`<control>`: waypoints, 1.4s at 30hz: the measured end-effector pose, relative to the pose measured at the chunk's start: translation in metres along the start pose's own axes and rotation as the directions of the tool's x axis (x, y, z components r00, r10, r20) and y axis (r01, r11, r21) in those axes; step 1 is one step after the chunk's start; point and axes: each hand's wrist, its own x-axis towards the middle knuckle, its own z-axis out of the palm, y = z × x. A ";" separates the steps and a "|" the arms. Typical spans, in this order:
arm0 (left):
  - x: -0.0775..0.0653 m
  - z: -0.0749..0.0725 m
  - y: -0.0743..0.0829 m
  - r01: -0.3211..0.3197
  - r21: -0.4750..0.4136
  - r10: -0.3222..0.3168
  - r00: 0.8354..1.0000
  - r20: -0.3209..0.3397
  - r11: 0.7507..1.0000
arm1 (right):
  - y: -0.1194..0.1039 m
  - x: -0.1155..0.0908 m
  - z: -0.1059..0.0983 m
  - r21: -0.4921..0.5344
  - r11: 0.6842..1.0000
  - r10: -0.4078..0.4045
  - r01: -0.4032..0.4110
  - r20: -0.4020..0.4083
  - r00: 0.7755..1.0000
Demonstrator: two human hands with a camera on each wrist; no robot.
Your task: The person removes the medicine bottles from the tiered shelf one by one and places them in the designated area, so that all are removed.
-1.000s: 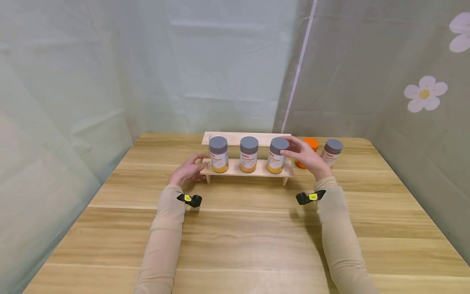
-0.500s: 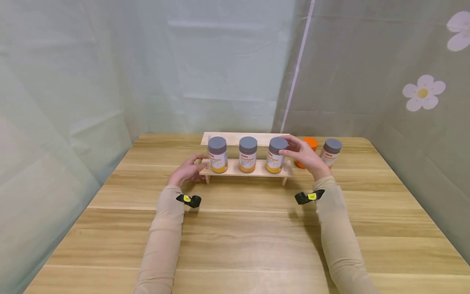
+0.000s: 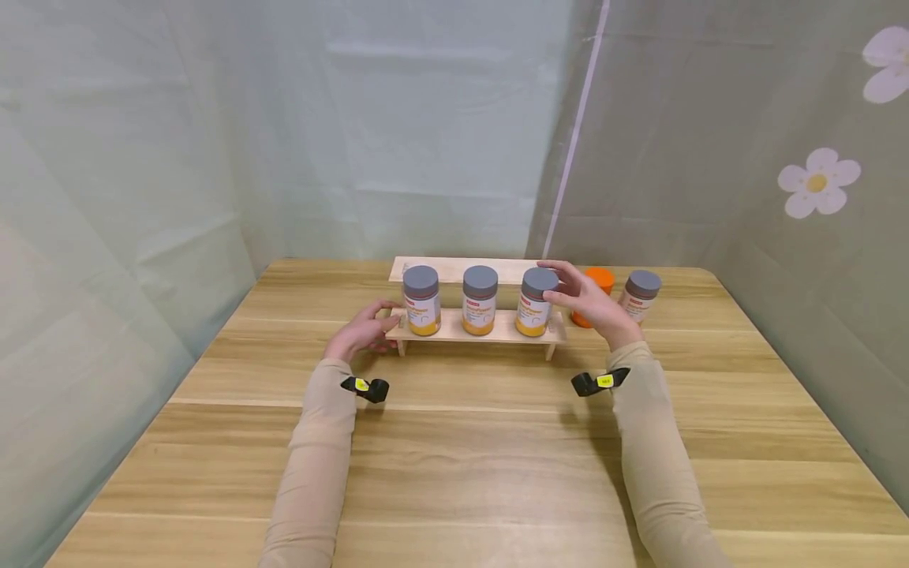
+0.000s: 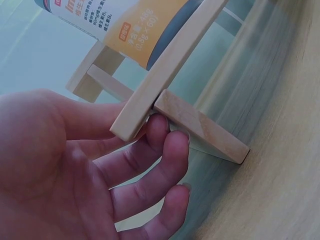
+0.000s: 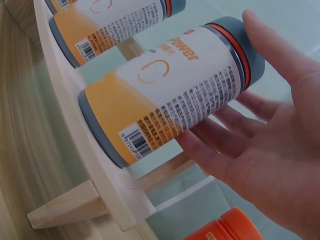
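Observation:
A small two-tier wooden rack (image 3: 461,336) stands on the table, with three grey-capped supplement bottles upright along its lower board. My left hand (image 3: 367,327) holds the left end of that board. In the left wrist view, the curled fingers (image 4: 172,155) come up under the board beside its leg. My right hand (image 3: 585,301) grips the rightmost bottle (image 3: 533,309) near its cap, thumb on the near side and fingers behind. That bottle's base sits on the board in the right wrist view. Alongside it are the middle bottle (image 3: 479,304) and the left bottle (image 3: 422,304).
Right of the rack, behind my right hand, an orange bottle (image 3: 600,278) and another grey-capped bottle (image 3: 641,293) stand on the wooden table (image 3: 461,457). The upper board (image 3: 461,268) runs behind the bottles. Pale curtains (image 3: 426,142) hang around the table.
My right hand and the rightmost bottle have shifted very slightly right over the last half second. The left hand keeps its hold on the rack.

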 end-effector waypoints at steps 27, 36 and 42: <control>0.000 -0.002 -0.001 0.016 -0.018 -0.016 1.000 0.020 1.000 | -0.003 0.000 0.000 0.026 0.999 -0.018 0.020 -0.079 0.997; 0.000 -0.003 -0.001 0.032 -0.013 -0.032 0.999 0.023 0.999 | -0.008 -0.010 -0.012 0.050 0.999 -0.014 0.021 -0.142 0.990; 0.000 -0.002 -0.001 0.029 -0.004 -0.029 0.999 0.017 1.000 | -0.010 -0.020 -0.025 0.051 0.997 -0.044 0.055 -0.188 0.981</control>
